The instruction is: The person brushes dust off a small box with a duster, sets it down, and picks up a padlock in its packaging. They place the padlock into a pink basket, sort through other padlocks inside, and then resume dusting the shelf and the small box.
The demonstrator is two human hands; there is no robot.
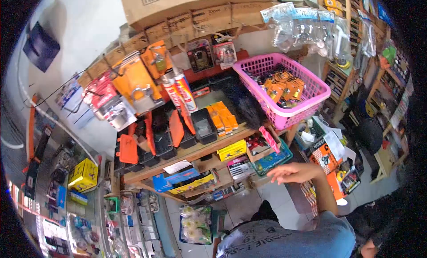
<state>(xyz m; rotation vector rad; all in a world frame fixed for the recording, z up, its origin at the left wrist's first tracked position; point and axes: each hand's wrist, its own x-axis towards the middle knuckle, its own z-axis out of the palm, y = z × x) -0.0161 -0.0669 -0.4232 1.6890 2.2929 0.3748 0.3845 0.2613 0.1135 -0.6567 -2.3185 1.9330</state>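
Note:
My right hand (291, 172) reaches forward from the right side of my grey-blue shirt. Its fingers are extended, loosely apart, with nothing in them. Just beyond the fingertips is a teal plastic basket (272, 163) on the lower shelf. Beside it is an open carton (259, 147) with red and dark packets and a bright pink strip. Only a sliver of skin shows at the left edge of my shirt; my left hand cannot be made out. Near that side is a dark basket (195, 242) with clear-wrapped, pale round items.
A pink basket (307, 107) of orange packets stands on the wooden shelf. Black bins (207, 132) with orange lids and a red-and-white tube (180, 91) are to its left. Blister packs (138, 86) hang above. Glass shelving (100, 213) lines the left; cartons (327, 160) crowd the right.

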